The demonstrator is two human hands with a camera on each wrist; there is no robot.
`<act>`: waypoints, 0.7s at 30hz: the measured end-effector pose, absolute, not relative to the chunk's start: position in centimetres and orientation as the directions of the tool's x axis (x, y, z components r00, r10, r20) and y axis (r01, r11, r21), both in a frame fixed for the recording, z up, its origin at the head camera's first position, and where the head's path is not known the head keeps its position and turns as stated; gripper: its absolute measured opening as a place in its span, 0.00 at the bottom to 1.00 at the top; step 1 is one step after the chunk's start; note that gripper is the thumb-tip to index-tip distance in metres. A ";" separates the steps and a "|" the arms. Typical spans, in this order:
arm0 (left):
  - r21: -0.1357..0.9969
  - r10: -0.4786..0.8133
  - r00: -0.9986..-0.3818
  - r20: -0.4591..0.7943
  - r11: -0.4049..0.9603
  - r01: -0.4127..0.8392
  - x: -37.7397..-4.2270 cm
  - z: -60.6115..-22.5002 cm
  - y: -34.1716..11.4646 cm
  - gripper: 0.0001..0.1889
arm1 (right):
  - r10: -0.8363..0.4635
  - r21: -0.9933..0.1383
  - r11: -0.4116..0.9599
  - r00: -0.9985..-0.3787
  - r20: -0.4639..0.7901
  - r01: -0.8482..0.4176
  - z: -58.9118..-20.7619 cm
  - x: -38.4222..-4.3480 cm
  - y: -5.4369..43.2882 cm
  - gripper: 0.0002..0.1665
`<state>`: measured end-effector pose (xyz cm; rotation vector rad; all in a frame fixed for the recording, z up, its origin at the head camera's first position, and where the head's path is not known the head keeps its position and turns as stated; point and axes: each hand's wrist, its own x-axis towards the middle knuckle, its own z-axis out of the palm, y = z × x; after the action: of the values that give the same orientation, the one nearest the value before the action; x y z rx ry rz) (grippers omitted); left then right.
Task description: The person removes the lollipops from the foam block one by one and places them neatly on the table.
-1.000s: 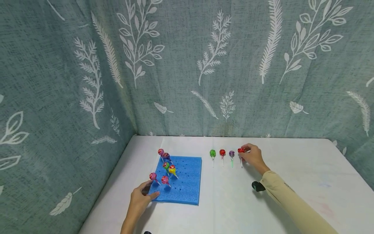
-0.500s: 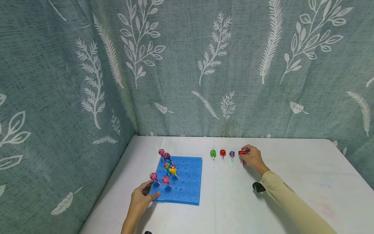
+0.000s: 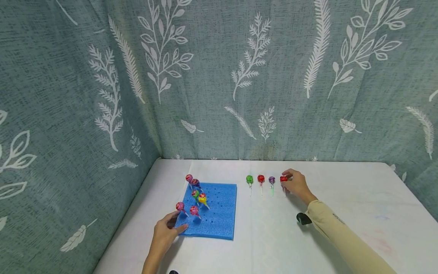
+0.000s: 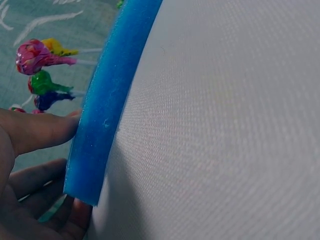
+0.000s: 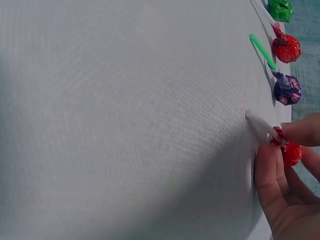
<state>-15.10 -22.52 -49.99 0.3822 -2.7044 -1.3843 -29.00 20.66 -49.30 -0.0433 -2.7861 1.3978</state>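
Observation:
My left hand point(image 3: 163, 233) grips the near-left corner of a blue foam board point(image 3: 219, 220). In the left wrist view, the thumb point(image 4: 47, 131) lies against the board's top edge and the other fingers curl by its corner. Several wrapped lollipops stand in the board, among them a yellow one point(image 3: 202, 198) and a pink one point(image 3: 194, 210). Over on the right, my right hand point(image 3: 297, 185) pinches a red lollipop point(image 5: 292, 154) by its wrapped head, close to the table. Its white stick point(image 5: 260, 125) points away from the fingers.
Left of the right hand, a green lollipop point(image 3: 249, 179), another red lollipop point(image 3: 261, 178) and a purple lollipop point(image 3: 272, 180) with a green stick lie in a row on the white table point(image 3: 273, 243). Small holes dot the board. A leaf-patterned curtain point(image 3: 212, 76) hangs behind.
The red lollipop at my right hand has shifted slightly right and its head has dropped a little, still between the fingers. The left hand and the board stay in place.

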 end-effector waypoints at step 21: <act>0.803 -0.260 -0.965 -0.040 0.567 -0.186 -15.1 -50.1 -22.6 0.31 | -0.007 -0.680 0.728 -0.992 0.128 -0.093 -47.3 -29.0 20.3 0.18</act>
<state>-15.14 -22.55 -50.05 0.3859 -2.7073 -1.3719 -29.03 20.31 -47.31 0.0814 -2.8104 1.1153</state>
